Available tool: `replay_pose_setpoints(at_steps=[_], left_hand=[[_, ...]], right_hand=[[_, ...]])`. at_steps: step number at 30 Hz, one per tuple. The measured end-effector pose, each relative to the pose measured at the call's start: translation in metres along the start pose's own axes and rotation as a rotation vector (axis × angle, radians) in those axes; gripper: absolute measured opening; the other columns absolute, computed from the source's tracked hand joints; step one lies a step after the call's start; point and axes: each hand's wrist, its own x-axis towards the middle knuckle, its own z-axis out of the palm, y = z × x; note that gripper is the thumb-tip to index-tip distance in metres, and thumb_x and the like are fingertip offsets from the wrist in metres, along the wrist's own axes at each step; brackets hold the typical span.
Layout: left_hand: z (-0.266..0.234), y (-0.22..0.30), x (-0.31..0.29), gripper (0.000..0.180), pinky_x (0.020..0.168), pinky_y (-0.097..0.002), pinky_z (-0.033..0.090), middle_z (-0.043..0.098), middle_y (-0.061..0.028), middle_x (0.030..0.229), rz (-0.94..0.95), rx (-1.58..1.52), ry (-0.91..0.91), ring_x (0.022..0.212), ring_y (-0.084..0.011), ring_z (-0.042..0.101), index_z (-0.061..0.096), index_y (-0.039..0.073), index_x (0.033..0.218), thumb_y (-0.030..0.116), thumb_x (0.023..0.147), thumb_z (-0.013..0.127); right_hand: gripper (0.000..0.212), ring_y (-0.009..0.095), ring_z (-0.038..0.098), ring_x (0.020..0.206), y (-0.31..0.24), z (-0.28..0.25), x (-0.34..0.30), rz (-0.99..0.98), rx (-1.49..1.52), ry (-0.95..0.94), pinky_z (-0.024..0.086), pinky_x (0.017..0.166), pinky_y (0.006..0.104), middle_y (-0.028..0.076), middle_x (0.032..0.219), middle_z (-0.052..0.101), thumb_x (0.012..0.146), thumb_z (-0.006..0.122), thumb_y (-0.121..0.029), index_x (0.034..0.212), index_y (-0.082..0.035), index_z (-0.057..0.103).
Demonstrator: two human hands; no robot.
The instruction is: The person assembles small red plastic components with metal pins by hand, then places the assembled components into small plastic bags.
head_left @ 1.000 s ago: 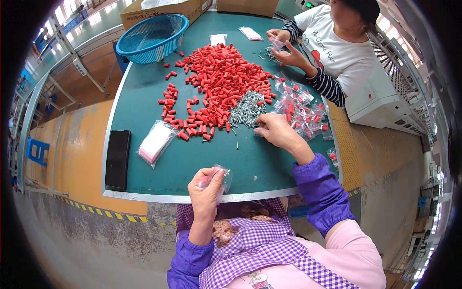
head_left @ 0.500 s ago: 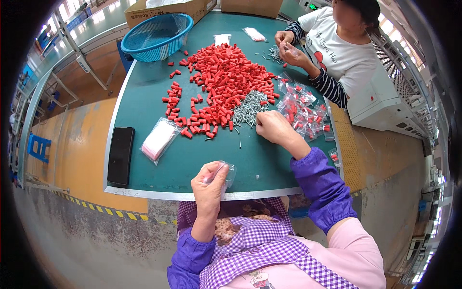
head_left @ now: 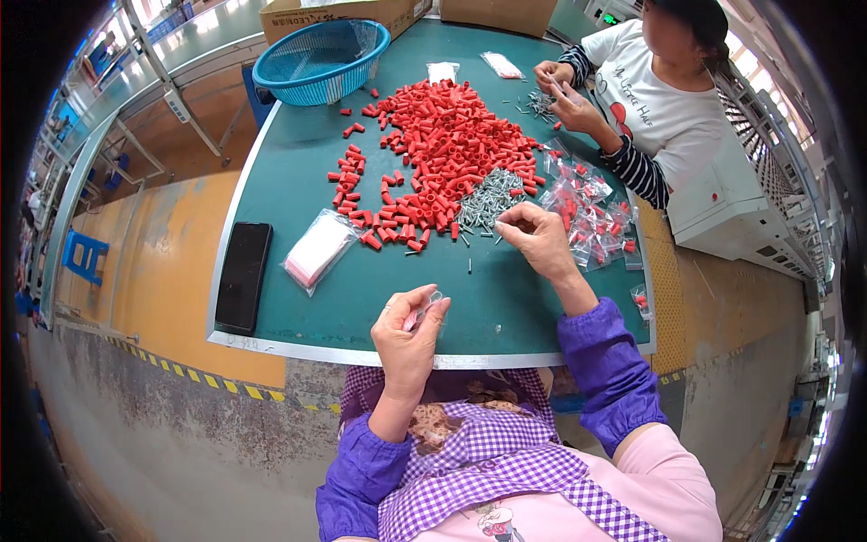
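My left hand (head_left: 408,336) pinches a small clear plastic bag (head_left: 437,307) above the table's near edge. My right hand (head_left: 540,237) is closed at the fingertips, just in front of a heap of small silver screws (head_left: 492,195). A thin silver screw (head_left: 498,240) shows under the pinched fingers. Behind and left of the screws spreads a big pile of red plastic caps (head_left: 452,135). One loose screw (head_left: 470,266) lies on the green tabletop between my hands. Several filled clear bags (head_left: 591,221) with red caps are heaped right of my right hand.
A black phone (head_left: 242,278) and a pack of flat bags (head_left: 321,249) lie on the left of the green table (head_left: 361,312). At the back stand a blue basket (head_left: 316,63) and cardboard boxes (head_left: 492,14). Across the right corner, a co-worker (head_left: 664,99) handles small parts.
My right hand has lifted off the screw heap and come slightly back, fingers pinched. The left hand has tilted, still with the bag. The whole view has shifted a little.
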Motion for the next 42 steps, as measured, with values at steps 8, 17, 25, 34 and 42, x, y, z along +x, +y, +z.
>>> replay_pose_setpoints(at_steps=[8, 17, 25, 34, 42], left_hand=[[-0.005, -0.007, 0.008, 0.019, 0.059, -0.0229, 0.04, 0.054, -0.0017, 0.072, 0.102, 0.16, -0.021, 0.067, -0.0093, 0.05, 0.06, 0.0, 0.07, 0.005, 0.071, 0.078], [-0.007, -0.002, 0.012, 0.022, 0.06, -0.0267, 0.042, 0.055, -0.005, 0.076, 0.156, 0.252, -0.034, 0.068, -0.0145, 0.052, 0.058, 0.0, 0.073, 0.004, 0.066, 0.079], [-0.009, -0.008, 0.014, 0.024, 0.058, -0.0301, 0.044, 0.058, -0.0091, 0.081, 0.206, 0.286, -0.041, 0.069, -0.0196, 0.056, 0.06, 0.001, 0.076, 0.008, 0.065, 0.08], [-0.011, -0.001, 0.014, 0.026, 0.059, -0.0256, 0.042, 0.056, -0.0053, 0.077, 0.196, 0.255, -0.013, 0.068, -0.0137, 0.052, 0.061, 0.001, 0.075, 0.008, 0.064, 0.083], [-0.02, -0.004, 0.016, 0.024, 0.059, -0.0257, 0.042, 0.057, -0.0055, 0.078, 0.201, 0.285, 0.019, 0.068, -0.0138, 0.052, 0.061, 0.001, 0.075, 0.009, 0.066, 0.081]], right_hand=[[0.008, 0.009, 0.057, 0.076, -0.053, 0.025, -0.027, -0.122, 0.171, -0.305, 0.046, 0.067, 0.0234, 0.003, 0.085, 0.06, 0.081, 0.067, -0.003, 0.088, 0.0, 0.064], [0.015, 0.023, 0.06, 0.079, -0.073, 0.039, -0.028, -0.511, -0.053, -0.463, 0.05, 0.068, 0.0322, 0.009, 0.086, 0.059, 0.073, 0.07, -0.005, 0.087, -0.003, 0.064], [0.016, 0.024, 0.06, 0.08, -0.07, 0.039, -0.023, -0.563, -0.166, -0.504, 0.049, 0.069, 0.0328, 0.008, 0.086, 0.058, 0.073, 0.07, -0.005, 0.089, -0.004, 0.066], [0.018, 0.029, 0.061, 0.079, -0.033, 0.064, -0.001, -0.339, -0.248, -0.176, 0.05, 0.068, 0.0358, 0.013, 0.087, 0.059, 0.076, 0.069, -0.007, 0.092, -0.002, 0.062], [0.015, 0.031, 0.058, 0.083, -0.021, 0.092, 0.012, -0.566, -0.683, -0.278, 0.05, 0.072, 0.0396, 0.015, 0.088, 0.055, 0.075, 0.059, -0.002, 0.089, 0.001, 0.055]])
